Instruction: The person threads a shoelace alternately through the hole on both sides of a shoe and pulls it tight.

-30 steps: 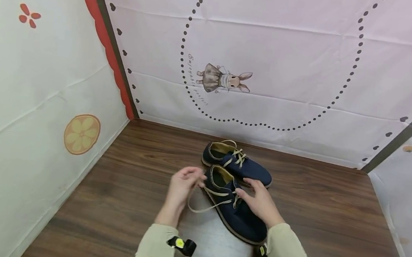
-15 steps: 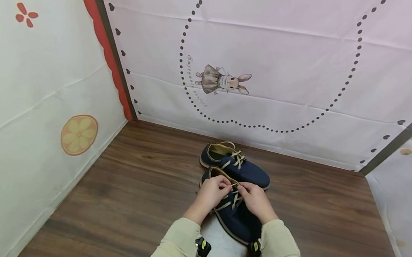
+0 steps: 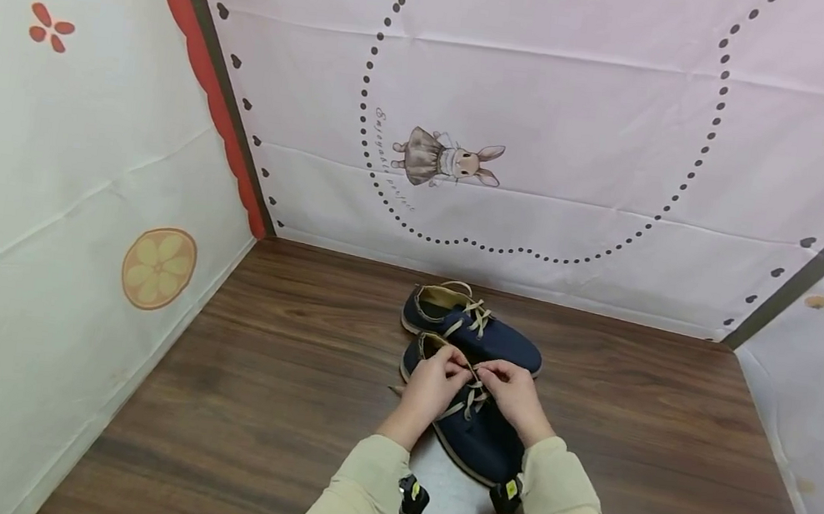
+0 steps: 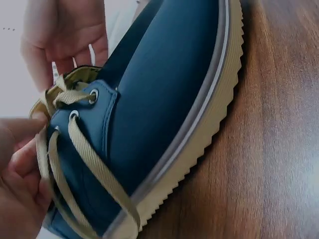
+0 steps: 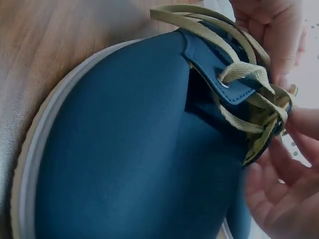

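Observation:
A navy blue shoe (image 3: 475, 444) with a tan sole stands on the floor, its toe towards the lower right. Tan flat shoelace (image 4: 94, 167) runs through its eyelets and hangs in a loop over the side. Above the shoe's opening, my left hand (image 3: 435, 383) pinches the lace between thumb and fingers. Close beside it, my right hand (image 3: 515, 395) pinches lace at the top of the tongue, as the right wrist view shows. The fingertips of both hands nearly meet. Part of the shoe's opening is hidden behind the left hand.
Just behind lies the matching navy shoe (image 3: 504, 344), its lace loosely threaded, near the back wall sheet (image 3: 581, 157). Dark wood-grain floor (image 3: 253, 408) spreads around the pair. Printed sheets also line the left and right sides.
My left hand has moved right, from beside the heel to over the shoe's opening, bringing the lace along. My right hand's fingers have drawn together at the lace near the tongue.

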The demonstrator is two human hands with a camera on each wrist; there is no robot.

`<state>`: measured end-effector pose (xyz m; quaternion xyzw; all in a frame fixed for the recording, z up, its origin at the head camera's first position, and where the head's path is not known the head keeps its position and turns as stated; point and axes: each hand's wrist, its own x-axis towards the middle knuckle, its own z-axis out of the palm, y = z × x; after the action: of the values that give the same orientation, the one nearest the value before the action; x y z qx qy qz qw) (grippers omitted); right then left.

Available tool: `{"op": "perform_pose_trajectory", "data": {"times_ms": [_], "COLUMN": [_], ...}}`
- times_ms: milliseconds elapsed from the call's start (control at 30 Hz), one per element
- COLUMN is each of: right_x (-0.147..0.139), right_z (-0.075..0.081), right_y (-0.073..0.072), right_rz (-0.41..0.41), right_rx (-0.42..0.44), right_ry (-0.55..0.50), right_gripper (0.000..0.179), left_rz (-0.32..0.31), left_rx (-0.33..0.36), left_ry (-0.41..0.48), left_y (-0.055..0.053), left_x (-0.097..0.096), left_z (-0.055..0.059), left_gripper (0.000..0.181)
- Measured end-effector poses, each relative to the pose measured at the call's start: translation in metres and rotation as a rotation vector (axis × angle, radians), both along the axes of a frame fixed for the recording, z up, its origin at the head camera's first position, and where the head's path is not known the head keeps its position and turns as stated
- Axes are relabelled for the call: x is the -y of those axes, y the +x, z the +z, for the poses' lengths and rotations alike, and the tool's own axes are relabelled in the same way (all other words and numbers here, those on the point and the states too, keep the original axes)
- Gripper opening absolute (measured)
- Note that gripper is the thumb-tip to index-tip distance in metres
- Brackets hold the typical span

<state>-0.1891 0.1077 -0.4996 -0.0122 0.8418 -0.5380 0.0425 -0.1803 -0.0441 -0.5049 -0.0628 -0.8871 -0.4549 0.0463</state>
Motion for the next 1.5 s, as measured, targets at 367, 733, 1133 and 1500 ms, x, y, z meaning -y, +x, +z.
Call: {"op": "perform_pose_trajectory", "data": {"times_ms": [367,733,1133,1500], "right_x": [-0.009,-0.006,-0.015,-0.040], "right_z": [0.057,0.116,0.082,0.029], "right_y": [-0.016,-0.028,-0.027,-0.004], "right_rz": [-0.039,0.073,0.289,0.260], "right_rx": [-0.033,-0.281,-0.169,-0.045], "right_ry": [-0.241,-0.213,-0.021,0.106], "right_gripper": [0.017,0.025,0.031,0.027], "left_rz": [0.140,0.071,0.032,0.041], "left_rx": [-0.222,-0.134,-0.153,-0.121], "left_ry": [-0.017,-0.035,-0.032,-0.038], "left_y": [0.003,-0.002,0.000,0.001], "left_x": [0.039,0.046,0.050,0.057], "left_z": [-0.015,-0.020,-0.022,-0.022], "left_gripper": [0.015,0.015,0.014,0.014]}}
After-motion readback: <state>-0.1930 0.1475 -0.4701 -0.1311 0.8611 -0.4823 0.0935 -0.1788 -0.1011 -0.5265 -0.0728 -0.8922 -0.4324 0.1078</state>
